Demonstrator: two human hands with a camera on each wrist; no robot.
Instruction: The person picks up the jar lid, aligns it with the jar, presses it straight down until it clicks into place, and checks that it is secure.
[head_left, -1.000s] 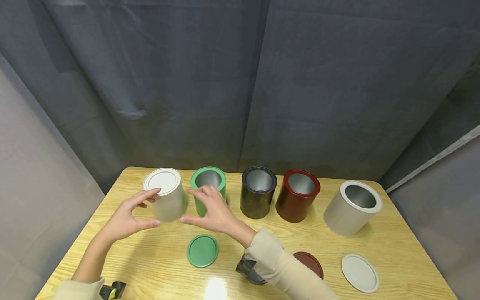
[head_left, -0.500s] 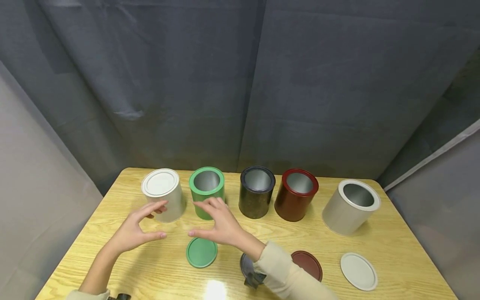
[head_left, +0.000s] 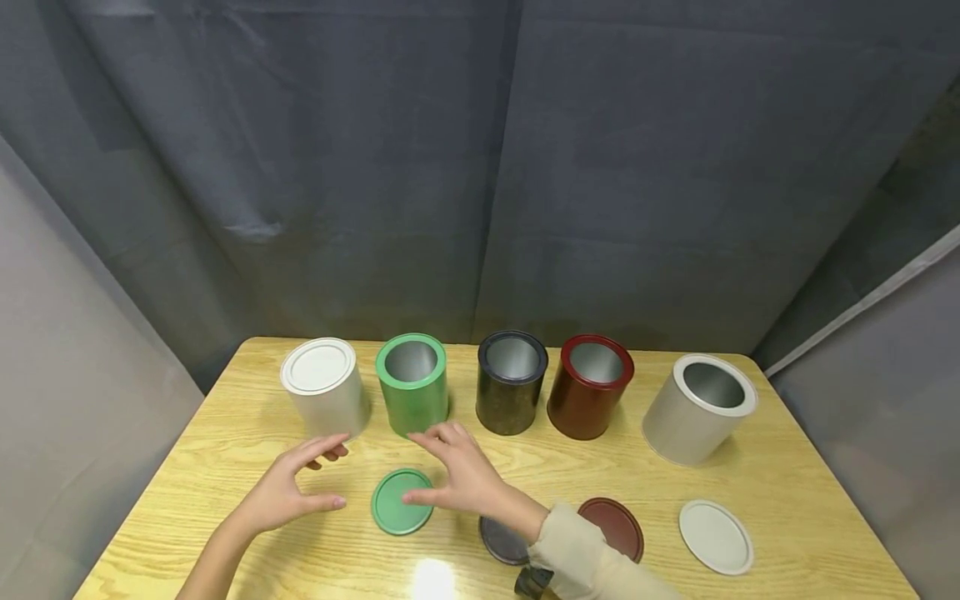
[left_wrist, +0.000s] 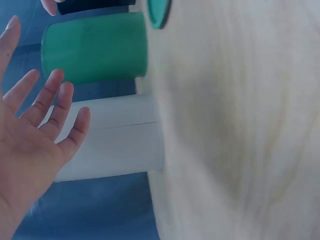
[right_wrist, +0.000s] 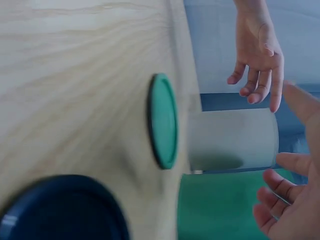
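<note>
Nearer green lid (head_left: 389, 507) now, right hand (head_left: 463, 475)

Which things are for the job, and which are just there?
Probably the job:
lidded white can
green can
green lid
black can
black lid
red can
red lid
beige can
beige lid

Just there:
table
dark curtain

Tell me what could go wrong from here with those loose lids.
The right hand overlaps the green lid in the head view; a careless drop might shove that lid aside.
The right sleeve partly hides the dark red lid there, so it could brush it.
The black lid is also dark, so those two might get mixed up.
</note>
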